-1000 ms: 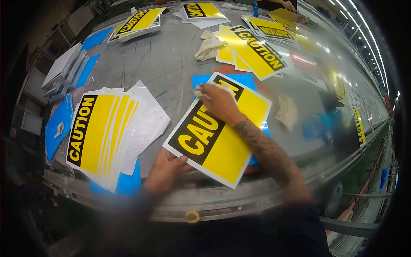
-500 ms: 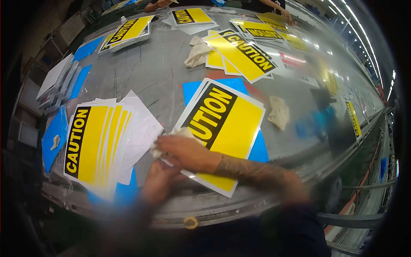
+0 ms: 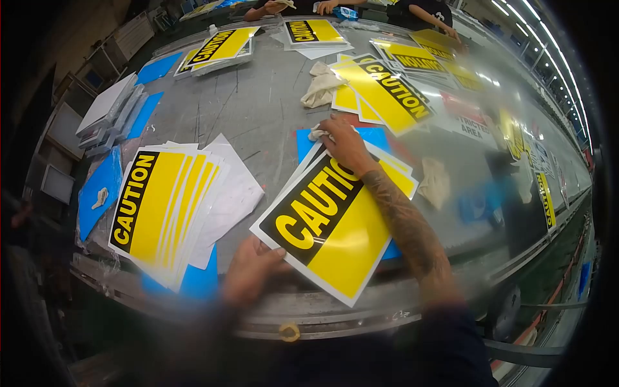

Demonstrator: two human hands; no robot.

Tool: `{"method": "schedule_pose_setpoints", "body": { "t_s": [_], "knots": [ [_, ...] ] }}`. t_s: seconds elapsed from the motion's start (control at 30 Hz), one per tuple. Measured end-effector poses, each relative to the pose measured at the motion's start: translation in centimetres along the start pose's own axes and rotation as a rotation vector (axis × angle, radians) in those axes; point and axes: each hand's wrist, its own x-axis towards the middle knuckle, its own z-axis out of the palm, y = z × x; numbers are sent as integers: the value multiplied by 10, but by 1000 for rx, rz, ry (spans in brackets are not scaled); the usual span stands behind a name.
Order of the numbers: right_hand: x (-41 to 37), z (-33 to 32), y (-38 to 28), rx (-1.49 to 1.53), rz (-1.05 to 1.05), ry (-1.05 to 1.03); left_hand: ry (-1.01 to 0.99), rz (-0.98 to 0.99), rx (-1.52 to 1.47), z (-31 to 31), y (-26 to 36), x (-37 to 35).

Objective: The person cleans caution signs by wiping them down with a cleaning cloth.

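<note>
A yellow and black CAUTION sign [image 3: 348,242] lies tilted on top of a stack over a blue sheet [image 3: 379,138]. My left hand [image 3: 253,264] pinches the sign's lower left edge, thumb on top. At the sign's upper edge, my right hand [image 3: 347,143] is closed on a whitish cloth [image 3: 317,132], its forearm crossing the sign. Left of them, a fanned stack of CAUTION signs [image 3: 145,206] rests beside white sheets [image 3: 229,177].
Another cloth [image 3: 434,182] lies right of the sign, and a crumpled one [image 3: 320,87] beyond it near more CAUTION signs [image 3: 387,97]. White panels [image 3: 106,109] are stacked far left. Co-workers' hands [image 3: 327,6] show at the far edge.
My right hand has moved from the sign's lower left corner up to its far edge with the cloth. The top sign has shifted toward me, and my left hand now shows at its edge.
</note>
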Motion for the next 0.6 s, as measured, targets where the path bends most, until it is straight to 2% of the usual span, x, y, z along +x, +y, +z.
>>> {"method": "schedule_pose_setpoints", "body": {
  "t_s": [0.2, 0.3, 0.37, 0.4, 0.47, 0.53, 0.6],
  "knots": [
    [2, 1, 16, 24, 43, -19, 2, 0, 13, 9, 12, -16],
    [4, -6, 16, 26, 60, 0, 94, -16, 11, 19, 13, -24],
    [5, -17, 20, 51, 113, 16, 45, 22, -64, 19, 9, -32],
    [4, -15, 34, -50, 33, 53, 84, 1, -49, 22, 13, -42],
    [1, -28, 40, 47, 15, 85, 127, -18, 45, -8, -9, -43],
    [3, -35, 24, 134, 64, 143, 141, 0, 39, -11, -11, -47],
    [2, -37, 1, 199, -9, 164, 160, -16, 17, -3, -8, -47]
  ]
}}
